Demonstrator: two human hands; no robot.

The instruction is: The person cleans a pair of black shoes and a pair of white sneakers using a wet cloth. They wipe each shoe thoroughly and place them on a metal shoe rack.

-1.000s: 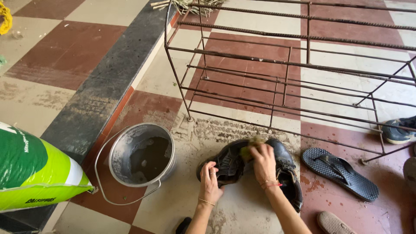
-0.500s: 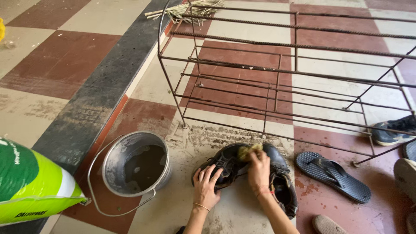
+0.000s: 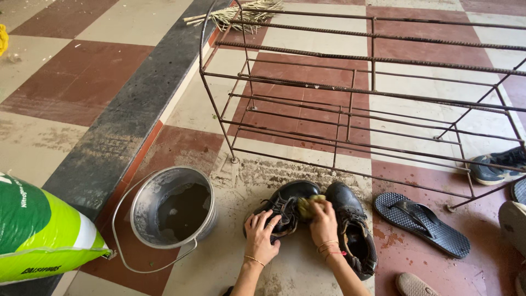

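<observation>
Bare forearms, no sleeves — the left hand (image 3: 259,237) wears a thin gold bangle; the right hand (image 3: 324,225) wears bangles and a red thread.

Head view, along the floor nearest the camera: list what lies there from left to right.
Green sack → metal bucket → left hand on the left black shoe → right hand pressing a yellowish scrubber → right black shoe → dark flip-flop.

The dusty checkered floor (image 3: 82,71) carries a metal bucket (image 3: 170,211) near left, two black shoes (image 3: 318,216) beside it, a bare iron rack (image 3: 361,93) beyond, a dark sandal (image 3: 421,223) right, and a green sack (image 3: 41,230) far left.
</observation>
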